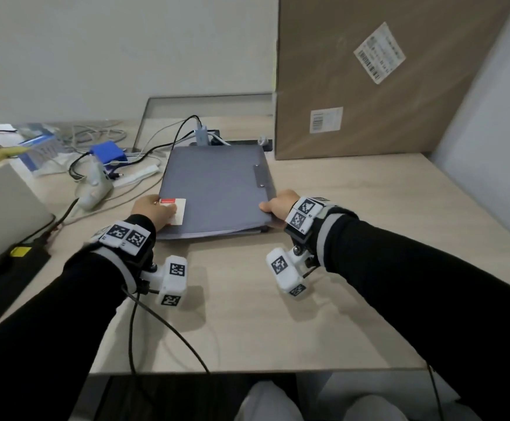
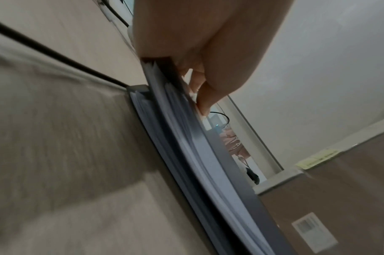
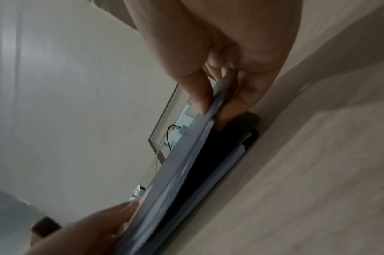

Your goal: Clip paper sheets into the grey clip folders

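A stack of grey clip folders (image 1: pixel 217 189) lies on the light wooden desk (image 1: pixel 278 314), with a metal clip strip (image 1: pixel 259 176) near its right edge. My left hand (image 1: pixel 152 209) grips the near-left corner, thumb on a white and red label (image 1: pixel 177 208). My right hand (image 1: pixel 279 205) pinches the near-right corner. The wrist views show the top folder (image 2: pixel 230 172) with white paper sheets (image 2: pixel 186 138) inside, raised slightly off a lower folder (image 2: pixel 138 93). The right hand (image 3: pixel 217 108) has its thumb above and fingers beneath the cover (image 3: pixel 176 172).
A large cardboard box (image 1: pixel 384 86) stands against the wall at the back right. Cables, a blue box (image 1: pixel 109 151) and a white device (image 1: pixel 94 189) clutter the left. A grey case (image 1: pixel 1 214) and a black power brick (image 1: pixel 7 268) sit at the far left.
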`<state>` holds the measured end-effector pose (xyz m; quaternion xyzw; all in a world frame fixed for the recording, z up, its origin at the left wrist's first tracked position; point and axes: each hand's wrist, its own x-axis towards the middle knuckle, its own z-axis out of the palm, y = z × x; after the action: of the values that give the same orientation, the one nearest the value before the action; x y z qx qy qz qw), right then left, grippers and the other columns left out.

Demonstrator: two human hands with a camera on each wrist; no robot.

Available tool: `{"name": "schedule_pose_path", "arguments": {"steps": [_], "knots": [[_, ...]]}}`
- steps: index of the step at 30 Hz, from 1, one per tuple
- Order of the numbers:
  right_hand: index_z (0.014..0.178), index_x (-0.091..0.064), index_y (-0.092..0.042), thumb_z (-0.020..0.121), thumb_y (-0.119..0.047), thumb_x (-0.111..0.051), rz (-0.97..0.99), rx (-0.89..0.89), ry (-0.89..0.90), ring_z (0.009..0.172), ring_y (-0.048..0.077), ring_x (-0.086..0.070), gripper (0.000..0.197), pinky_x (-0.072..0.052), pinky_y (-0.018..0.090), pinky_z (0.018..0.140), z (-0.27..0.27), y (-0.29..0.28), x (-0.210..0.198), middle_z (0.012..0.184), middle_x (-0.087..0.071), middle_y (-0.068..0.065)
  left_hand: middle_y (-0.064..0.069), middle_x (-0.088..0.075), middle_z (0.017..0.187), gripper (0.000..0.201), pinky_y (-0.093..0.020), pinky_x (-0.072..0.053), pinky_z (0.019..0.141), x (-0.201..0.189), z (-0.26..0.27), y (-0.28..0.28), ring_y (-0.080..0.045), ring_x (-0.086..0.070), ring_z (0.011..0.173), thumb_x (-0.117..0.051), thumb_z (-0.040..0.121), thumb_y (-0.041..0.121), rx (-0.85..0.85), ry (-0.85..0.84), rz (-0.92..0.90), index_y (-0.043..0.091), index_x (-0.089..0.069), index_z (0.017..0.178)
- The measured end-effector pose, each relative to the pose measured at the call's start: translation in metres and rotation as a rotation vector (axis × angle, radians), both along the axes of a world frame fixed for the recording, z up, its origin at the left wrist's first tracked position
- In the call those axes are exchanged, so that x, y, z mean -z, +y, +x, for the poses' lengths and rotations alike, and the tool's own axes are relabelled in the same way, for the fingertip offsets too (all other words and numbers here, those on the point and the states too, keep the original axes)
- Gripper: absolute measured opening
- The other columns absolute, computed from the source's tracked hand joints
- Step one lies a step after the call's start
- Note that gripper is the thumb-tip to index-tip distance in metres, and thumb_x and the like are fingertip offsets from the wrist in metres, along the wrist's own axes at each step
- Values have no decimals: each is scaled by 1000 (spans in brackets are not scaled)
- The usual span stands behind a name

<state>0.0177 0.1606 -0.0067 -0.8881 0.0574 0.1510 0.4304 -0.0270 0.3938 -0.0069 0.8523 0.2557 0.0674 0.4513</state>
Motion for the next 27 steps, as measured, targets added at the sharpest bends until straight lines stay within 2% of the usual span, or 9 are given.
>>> {"name": "schedule_pose_path", "arguments": {"steps": [3,5,7,11,21,24,27], "knots": [[117,-60,-2,82,-37,-63,-114,-16,-21,107,33,-62,49,-48,41,98,5,6,6,117,-66,15,-20,-64,114,30,-26,-37,76,5,8,6,-28,-56,91,-52,87,10,13,12,84,0,-62,113],[118,-59,-2,83,-38,-62,-153,-12,-21,108,33,-61,50,-48,42,98,8,9,7,118,-65,15,-19,-64,117,33,-28,-41,81,7,11,8,-33,-59,103,-53,86,14,21,37,103,2,-61,116],[120,-59,-2,85,-38,-61,-201,-7,-19,110,32,-60,51,-47,39,99,10,9,8,120,-64,14,-18,-62,121,37,-32,-43,90,9,13,9,-34,-58,109,-53,86,15,26,55,95,3,-58,121],[118,-58,-2,86,-38,-61,-275,-41,-13,110,31,-60,49,-47,34,95,10,6,10,120,-64,14,-19,-60,125,43,-34,-42,99,11,13,10,-33,-57,114,-53,87,16,42,64,92,3,-54,128],[115,-59,-1,88,-38,-55,-376,-131,-38,103,29,-61,46,-47,34,93,-6,7,-3,118,-65,14,-17,-53,136,47,-31,-36,103,2,0,7,-32,-50,123,-49,90,15,18,58,103,3,-46,135],[120,-57,-2,88,-39,-56,-379,-136,-16,111,31,-59,49,-47,35,97,-6,7,-4,122,-62,14,-19,-52,136,45,-31,-35,102,0,0,3,-33,-50,123,-48,90,13,0,57,109,1,-47,133],[121,-55,-2,88,-37,-56,-365,-119,-15,112,31,-59,48,-46,34,96,-3,4,-4,123,-62,14,-18,-47,141,50,-30,-32,106,0,3,2,-31,-45,129,-51,91,16,-9,37,99,-1,-41,138]]}}
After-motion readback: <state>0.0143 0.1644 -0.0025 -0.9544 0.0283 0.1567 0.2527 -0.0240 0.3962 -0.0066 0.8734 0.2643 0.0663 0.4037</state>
